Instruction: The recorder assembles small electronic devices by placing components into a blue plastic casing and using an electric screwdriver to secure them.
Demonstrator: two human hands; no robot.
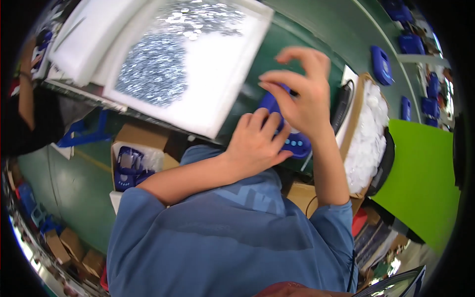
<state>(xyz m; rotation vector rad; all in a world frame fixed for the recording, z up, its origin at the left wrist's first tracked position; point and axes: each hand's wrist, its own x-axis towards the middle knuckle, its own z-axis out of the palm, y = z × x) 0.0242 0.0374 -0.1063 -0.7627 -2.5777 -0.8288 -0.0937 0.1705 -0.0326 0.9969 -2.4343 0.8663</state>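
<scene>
A blue plastic housing [298, 144] with a row of small light-blue dots lies on the green worktop in front of me. My left hand [257, 141] rests over its near left side with bent fingers, holding it and covering part of it. Above the housing's far end hangs my right hand [307, 91], slightly blurred. Its thumb and one fingertip come close together in a pinch, while another finger curves away. Whatever may sit between those tips is too small to make out.
Left of my hands stands a white foam tray [210, 91] with many small shiny metal pieces [153, 69]. A box of white parts [365, 138] and a black tool [341, 106] are at right. Below left, a carton holds blue housings [129, 166]. Another person's arm [27, 94] shows far left.
</scene>
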